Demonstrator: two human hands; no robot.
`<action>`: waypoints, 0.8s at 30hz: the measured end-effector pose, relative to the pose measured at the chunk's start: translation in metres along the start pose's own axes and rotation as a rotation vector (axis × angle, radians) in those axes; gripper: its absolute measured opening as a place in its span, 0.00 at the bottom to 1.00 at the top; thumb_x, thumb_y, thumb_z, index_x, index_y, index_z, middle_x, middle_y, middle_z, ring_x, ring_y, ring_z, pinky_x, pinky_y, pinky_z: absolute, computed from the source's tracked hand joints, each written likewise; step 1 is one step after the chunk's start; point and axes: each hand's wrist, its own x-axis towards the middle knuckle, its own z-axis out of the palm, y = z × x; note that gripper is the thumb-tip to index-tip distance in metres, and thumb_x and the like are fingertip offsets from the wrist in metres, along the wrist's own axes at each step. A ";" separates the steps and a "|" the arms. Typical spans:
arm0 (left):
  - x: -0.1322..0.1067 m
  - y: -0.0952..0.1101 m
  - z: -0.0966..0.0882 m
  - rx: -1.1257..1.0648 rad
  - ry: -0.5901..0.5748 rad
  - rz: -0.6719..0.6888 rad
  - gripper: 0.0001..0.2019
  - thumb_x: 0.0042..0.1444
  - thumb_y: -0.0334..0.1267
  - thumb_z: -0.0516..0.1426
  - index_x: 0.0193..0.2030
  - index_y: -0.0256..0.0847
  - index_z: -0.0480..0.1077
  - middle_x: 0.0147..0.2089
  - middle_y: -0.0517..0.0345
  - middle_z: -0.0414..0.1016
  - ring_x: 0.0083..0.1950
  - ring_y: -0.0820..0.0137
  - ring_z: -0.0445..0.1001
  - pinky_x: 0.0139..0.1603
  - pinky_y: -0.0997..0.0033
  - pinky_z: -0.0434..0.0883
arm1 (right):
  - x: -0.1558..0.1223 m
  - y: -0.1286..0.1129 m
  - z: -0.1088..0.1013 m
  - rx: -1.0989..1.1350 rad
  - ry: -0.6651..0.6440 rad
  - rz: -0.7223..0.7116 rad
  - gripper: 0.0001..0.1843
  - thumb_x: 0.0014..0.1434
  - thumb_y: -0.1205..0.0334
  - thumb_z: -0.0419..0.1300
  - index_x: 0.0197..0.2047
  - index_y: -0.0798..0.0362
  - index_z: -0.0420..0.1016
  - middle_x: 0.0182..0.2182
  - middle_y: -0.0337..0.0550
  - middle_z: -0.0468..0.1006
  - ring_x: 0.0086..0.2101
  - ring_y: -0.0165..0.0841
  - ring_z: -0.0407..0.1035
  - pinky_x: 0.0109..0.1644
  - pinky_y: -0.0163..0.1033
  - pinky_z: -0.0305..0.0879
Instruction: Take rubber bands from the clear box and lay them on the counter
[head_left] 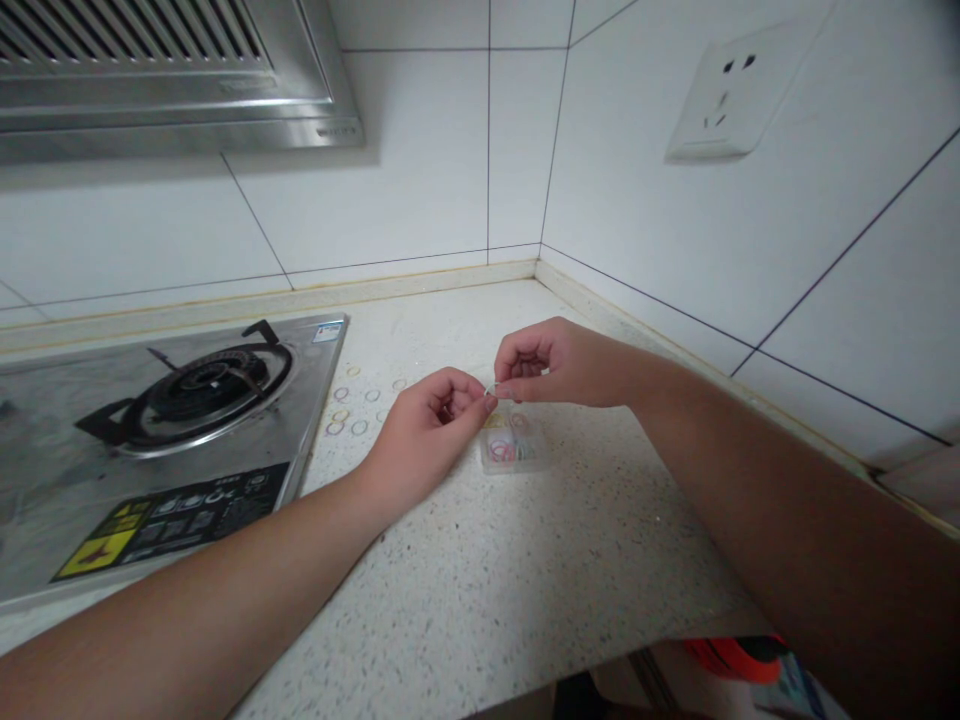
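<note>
Above the speckled countertop [487, 580], my left hand [427, 430] and my right hand [551, 362] meet fingertip to fingertip. Both are pinched shut on one small pale ring or band [493, 390] held between them. Just below the fingertips stands a small clear plastic box [510, 445] with several coloured little rings inside. More of these small rings [352, 410] lie loose on the counter to the left, beside the stove.
A steel gas stove [165, 440] with a black burner fills the left side, under a range hood [165, 80]. White tiled walls meet in a corner behind; a wall socket [731, 95] sits upper right. An orange object [739, 660] shows below the counter edge.
</note>
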 end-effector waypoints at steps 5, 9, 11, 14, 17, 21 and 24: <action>-0.001 0.000 0.000 -0.004 -0.005 0.003 0.11 0.61 0.45 0.64 0.37 0.38 0.73 0.27 0.64 0.65 0.29 0.75 0.61 0.30 0.73 0.58 | -0.001 -0.001 -0.001 0.005 -0.003 0.025 0.11 0.60 0.55 0.69 0.37 0.55 0.80 0.28 0.39 0.78 0.28 0.29 0.68 0.32 0.35 0.63; -0.001 0.000 -0.001 -0.011 -0.010 -0.002 0.12 0.61 0.46 0.64 0.37 0.38 0.74 0.26 0.64 0.65 0.28 0.75 0.61 0.30 0.73 0.58 | -0.001 -0.001 -0.001 -0.009 -0.002 0.025 0.10 0.60 0.56 0.68 0.37 0.55 0.80 0.28 0.40 0.79 0.29 0.30 0.70 0.32 0.36 0.63; -0.001 0.000 -0.001 -0.012 -0.010 -0.006 0.12 0.61 0.46 0.64 0.38 0.39 0.74 0.26 0.64 0.64 0.28 0.75 0.61 0.29 0.73 0.58 | -0.001 -0.001 -0.001 0.000 -0.004 0.030 0.10 0.60 0.57 0.68 0.37 0.55 0.80 0.28 0.40 0.79 0.29 0.30 0.70 0.32 0.36 0.64; -0.001 0.000 -0.001 -0.010 -0.008 -0.016 0.12 0.61 0.47 0.64 0.38 0.39 0.74 0.26 0.64 0.64 0.27 0.75 0.61 0.29 0.73 0.57 | -0.001 -0.001 -0.001 0.013 -0.003 0.038 0.09 0.59 0.58 0.68 0.37 0.56 0.80 0.28 0.40 0.79 0.28 0.30 0.70 0.32 0.35 0.64; -0.002 0.000 0.000 -0.011 -0.012 -0.020 0.12 0.61 0.47 0.64 0.38 0.39 0.74 0.26 0.64 0.64 0.28 0.75 0.61 0.30 0.73 0.58 | -0.001 -0.002 -0.001 0.006 0.003 0.038 0.08 0.58 0.59 0.68 0.37 0.55 0.81 0.27 0.39 0.79 0.28 0.29 0.70 0.31 0.35 0.63; -0.001 0.001 0.000 -0.027 -0.017 -0.020 0.12 0.62 0.46 0.64 0.39 0.38 0.74 0.26 0.64 0.64 0.28 0.75 0.62 0.30 0.73 0.58 | -0.001 -0.003 -0.001 0.016 -0.001 0.035 0.08 0.58 0.59 0.68 0.37 0.56 0.81 0.26 0.39 0.79 0.27 0.29 0.70 0.31 0.35 0.63; -0.001 0.001 0.000 -0.027 -0.019 -0.020 0.12 0.62 0.46 0.63 0.39 0.38 0.74 0.26 0.64 0.64 0.29 0.75 0.61 0.30 0.73 0.58 | -0.001 -0.003 -0.001 0.024 -0.002 0.038 0.08 0.58 0.59 0.68 0.37 0.56 0.81 0.26 0.39 0.80 0.28 0.30 0.71 0.32 0.35 0.64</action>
